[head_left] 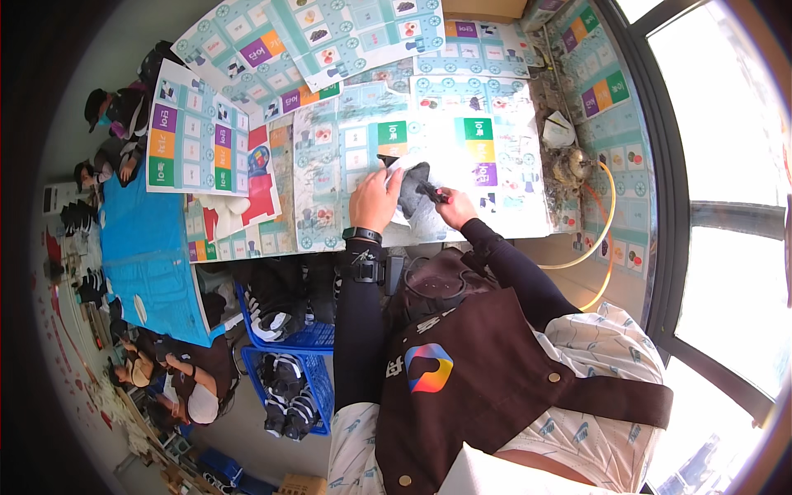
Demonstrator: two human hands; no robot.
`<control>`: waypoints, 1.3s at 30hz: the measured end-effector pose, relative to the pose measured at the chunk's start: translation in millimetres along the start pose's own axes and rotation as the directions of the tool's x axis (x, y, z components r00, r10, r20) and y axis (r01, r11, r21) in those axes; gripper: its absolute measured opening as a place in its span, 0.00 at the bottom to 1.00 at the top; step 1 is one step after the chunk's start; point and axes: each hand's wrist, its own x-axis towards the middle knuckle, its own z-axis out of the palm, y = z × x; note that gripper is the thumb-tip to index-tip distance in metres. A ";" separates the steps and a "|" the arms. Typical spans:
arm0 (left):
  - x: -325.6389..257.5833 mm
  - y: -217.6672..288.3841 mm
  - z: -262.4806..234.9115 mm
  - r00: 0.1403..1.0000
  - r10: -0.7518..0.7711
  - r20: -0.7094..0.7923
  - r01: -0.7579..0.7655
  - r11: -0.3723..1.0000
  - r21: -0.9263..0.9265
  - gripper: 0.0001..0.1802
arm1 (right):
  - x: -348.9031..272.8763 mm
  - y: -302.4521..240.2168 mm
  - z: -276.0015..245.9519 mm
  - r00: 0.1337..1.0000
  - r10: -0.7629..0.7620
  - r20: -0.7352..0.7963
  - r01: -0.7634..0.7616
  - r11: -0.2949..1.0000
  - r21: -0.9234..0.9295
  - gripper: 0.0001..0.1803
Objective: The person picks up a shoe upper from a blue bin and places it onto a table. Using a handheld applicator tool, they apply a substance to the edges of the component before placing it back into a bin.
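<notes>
On the covered tabletop lies a soft-looking grey-and-white piece [415, 188], dark grey in the middle with white around it; its exact kind is unclear. My left hand [375, 202] grips its left edge, the fingers pointing away from me and a black band on the wrist. From the right, my right hand [454, 209] pinches a small black tool [431, 194] with a red part near the fingers. The tool's dark end touches or hovers just over the grey area; I cannot tell which. Strong sunlight washes out the surface beside the hands.
Printed cardboard sheets [363, 37] stand and lie at the back and left. A yellow hose [612, 206] hangs at the right, beside a window [726, 124]. Blue baskets [318, 384] of black-and-white shoes stand below left, near a blue-covered table [144, 256]. Other people sit further left.
</notes>
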 end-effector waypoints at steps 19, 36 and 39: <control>0.6 -0.4 0.6 1.000 -0.005 -0.010 0.005 1.000 -0.008 0.29 | 0.0 -10.5 -3.4 0.997 -0.047 -0.054 0.043 0.996 -0.079 0.15; -0.9 -0.3 3.7 1.000 0.005 -0.025 -0.005 1.000 -0.008 0.29 | -13.8 -9.2 -21.0 0.975 -0.090 -0.203 0.076 0.994 -0.075 0.10; -1.4 0.0 3.3 0.999 0.006 -0.039 -0.007 1.000 -0.023 0.28 | -13.0 -6.5 -19.9 0.986 -0.089 -0.143 0.072 0.990 -0.123 0.10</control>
